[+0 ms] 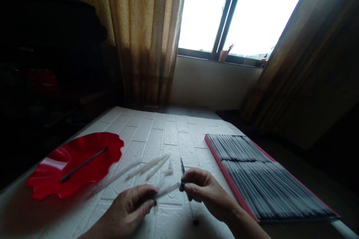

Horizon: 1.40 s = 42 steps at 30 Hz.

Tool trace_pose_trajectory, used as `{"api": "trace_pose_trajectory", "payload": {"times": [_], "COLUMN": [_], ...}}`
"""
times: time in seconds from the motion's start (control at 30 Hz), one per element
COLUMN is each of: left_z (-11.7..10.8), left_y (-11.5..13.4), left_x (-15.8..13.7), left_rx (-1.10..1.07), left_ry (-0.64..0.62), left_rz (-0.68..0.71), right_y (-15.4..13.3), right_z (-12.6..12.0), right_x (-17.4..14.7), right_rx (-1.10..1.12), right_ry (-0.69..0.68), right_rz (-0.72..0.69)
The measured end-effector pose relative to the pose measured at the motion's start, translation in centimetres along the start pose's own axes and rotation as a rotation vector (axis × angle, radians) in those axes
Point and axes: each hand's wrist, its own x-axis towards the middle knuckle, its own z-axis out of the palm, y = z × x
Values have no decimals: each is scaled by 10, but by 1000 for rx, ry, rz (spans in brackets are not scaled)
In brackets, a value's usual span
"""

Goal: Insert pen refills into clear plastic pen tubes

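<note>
My left hand (130, 207) is closed around a translucent pen barrel (168, 191), whose far end reaches my right fingertips. My right hand (203, 190) pinches a thin pen refill (182, 165) with its dark tip pointing up and away from me. Below those fingers its thin pale stem runs downward, and a small black piece (195, 223) shows near the stem's lower end; whether they join is unclear. More translucent tubes (148, 166) lie on the white brick-patterned table covering (171, 136) just beyond my hands, with a few short clear pieces (168, 171) beside them.
At the left stands a red wavy-rimmed dish (45, 188) with one dark pen (84, 164) in it. A shallow red-edged box (228, 177) on the right holds two rows of many pens (275, 186). Curtains (146, 26) and a window (207, 11) are behind the table.
</note>
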Motion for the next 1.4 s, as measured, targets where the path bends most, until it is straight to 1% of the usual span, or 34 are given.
{"api": "trace_pose_trajectory", "payload": {"times": [0.27, 0.4, 0.47, 0.57, 0.63, 0.73, 0.93, 1.1, 1.27, 1.4], "left_z": [0, 0, 1, 1, 1, 1, 0, 0, 0, -1], "left_y": [12, 9, 7, 5, 5, 5, 6, 5, 4, 7], "left_x": [2, 1, 1, 2, 3, 3, 3, 2, 1, 2], "left_rx": [87, 115, 129, 130, 115, 88, 125, 149, 147, 159], "left_ry": [-23, -7, 8, -21, -37, -31, -66, -62, -33, -45], "left_rz": [55, 70, 87, 129, 159, 180, 173, 205, 211, 210], "right_y": [-3, -1, 0, -1, -4, -8, -10, -8, -7, -7], "right_z": [3, 2, 2, 3, 3, 3, 0, 1, 3, 2], "right_x": [-1, -2, -3, -7, -9, -10, -10, -12, -12, -12], "right_rx": [14, -73, -198, -508, -683, -805, -942, -952, -1006, -1087], "right_ry": [-51, -37, -6, 59, 78, 61, 44, 21, 34, 17], "right_rz": [-58, -117, -192, -359, -446, -511, -570, -588, -578, -559]}}
